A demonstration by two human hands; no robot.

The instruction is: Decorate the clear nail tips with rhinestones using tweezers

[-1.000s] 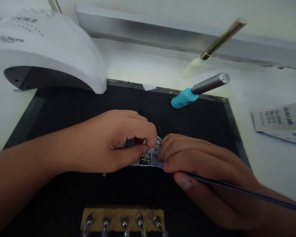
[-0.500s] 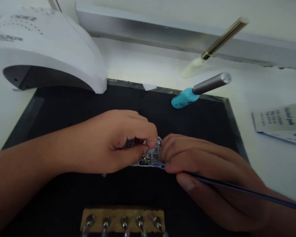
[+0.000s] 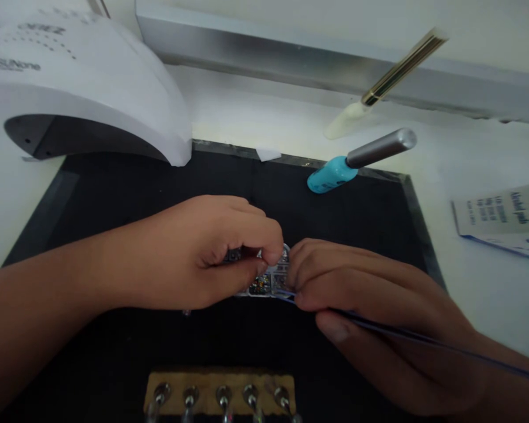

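Observation:
A small clear compartment box [image 3: 261, 284] with glittery bits lies on the black mat, partly covered by both hands. Over its left part is my left hand [image 3: 211, 252], thumb and index fingertip pinched together above the box; anything between them is too small to make out. At the box's right edge, my right hand [image 3: 379, 305] is closed on thin bluish tweezers [image 3: 390, 329]. Their tips point left, over the box's lower right compartment, and the handle runs back along the hand to the right.
A white lamp [image 3: 114, 82] stands at the back left. Behind the hands are a turquoise bottle [image 3: 332, 174] and a gold-capped bottle [image 3: 388, 67]. An alcohol pads box [image 3: 498, 217] is at right, a wooden holder with several metal-based pieces [image 3: 207, 399] in front.

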